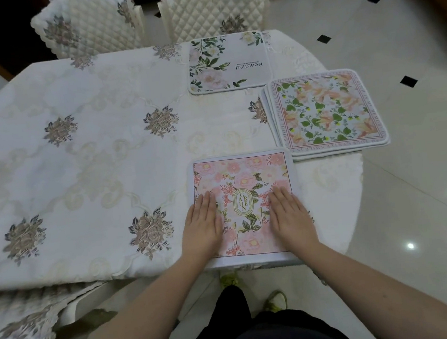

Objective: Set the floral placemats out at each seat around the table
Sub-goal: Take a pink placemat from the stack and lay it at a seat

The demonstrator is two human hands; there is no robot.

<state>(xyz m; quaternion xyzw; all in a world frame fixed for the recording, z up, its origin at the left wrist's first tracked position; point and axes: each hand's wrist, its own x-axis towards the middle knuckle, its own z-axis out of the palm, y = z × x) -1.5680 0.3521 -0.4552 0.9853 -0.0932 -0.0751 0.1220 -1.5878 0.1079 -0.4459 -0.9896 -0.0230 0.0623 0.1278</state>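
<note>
Both hands lie flat on the pink placemat (243, 205) at the surface's near edge, left hand (203, 226) and right hand (289, 217), fingers straight. Spare stack (326, 113) sits by the right edge, so the right hand's nearer, I'd say.

Two bare forearms, no sleeves reaching wrist or elbow. Left hand (202, 226) and right hand (289, 215) without rings, watch, bracelet or glove. Nails short, unpainted as far as visible. Dark, near-black clothing (274, 336) over lap and legs, plain, no visible print or seams. Shoes (277, 299) in yellow-green with pale laces or trim, only partly seen below the dark fabric; a second one (229, 279) just under the table edge, blurred.
</note>
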